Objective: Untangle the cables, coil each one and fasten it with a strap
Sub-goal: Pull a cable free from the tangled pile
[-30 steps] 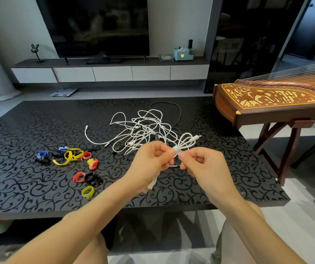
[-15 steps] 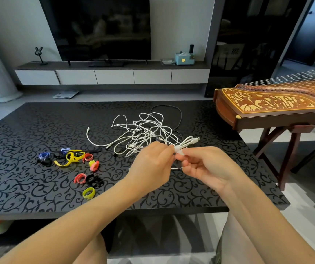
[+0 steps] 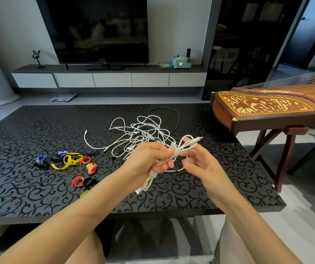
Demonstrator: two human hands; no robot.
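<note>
My left hand (image 3: 147,161) grips a coiled white cable (image 3: 186,144) above the black patterned table (image 3: 19,187). A white strap (image 3: 173,150) wraps the coil at my fingertips. The coil's other end hangs below my fist. My right hand (image 3: 202,164) hovers just right of the coil with fingers spread and relaxed, holding nothing. Behind my hands lies a tangle of white cables (image 3: 143,132) with a black cable (image 3: 174,116) looping at its far side. Several coloured straps (image 3: 71,161) lie on the table to the left.
A wooden zither (image 3: 267,109) on a stand (image 3: 284,155) sits close to the table's right edge. A TV unit (image 3: 111,79) with a screen stands across the floor beyond the table. My knees are under the near edge.
My right hand has let go of the coil and opened, drifting slightly right. My left hand keeps hold of the strapped coil, now tilted with one end hanging down.
</note>
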